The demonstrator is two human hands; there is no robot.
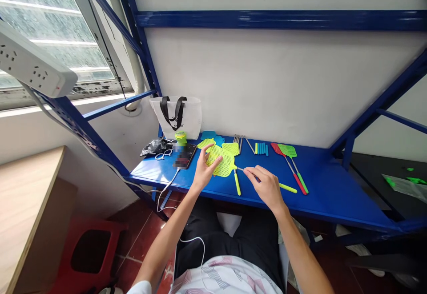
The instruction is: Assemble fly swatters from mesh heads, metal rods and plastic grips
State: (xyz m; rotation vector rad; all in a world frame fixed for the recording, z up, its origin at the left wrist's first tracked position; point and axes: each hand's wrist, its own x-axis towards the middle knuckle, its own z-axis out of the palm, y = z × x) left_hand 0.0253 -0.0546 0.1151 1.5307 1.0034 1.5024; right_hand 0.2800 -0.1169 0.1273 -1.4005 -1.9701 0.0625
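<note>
Left hand (pixel 204 171) grips the yellow-green swatter head (pixel 226 163); right hand (pixel 266 186) pinches the metal rod (pixel 240 169) — its tip at the head's neck — above the blue table (pixel 333 187).

- My left forearm (pixel 170 228) slants from the near left toward the far right, bare along its visible length.
- My left hand (pixel 203 169) is at the far end of it, in a partly open grip, the thumb (pixel 216 164) angled to the right and apart from the fingers (pixel 203 152), which reach to the far side.
- My right forearm (pixel 296 240) slants from the near right toward the far left, also bare.
- My right hand (pixel 266 187) has its back facing up, its fingers bent and pointing left, the tips drawn into a pinch.
- Both hands are raised in front of me, near each other but not touching.
</note>
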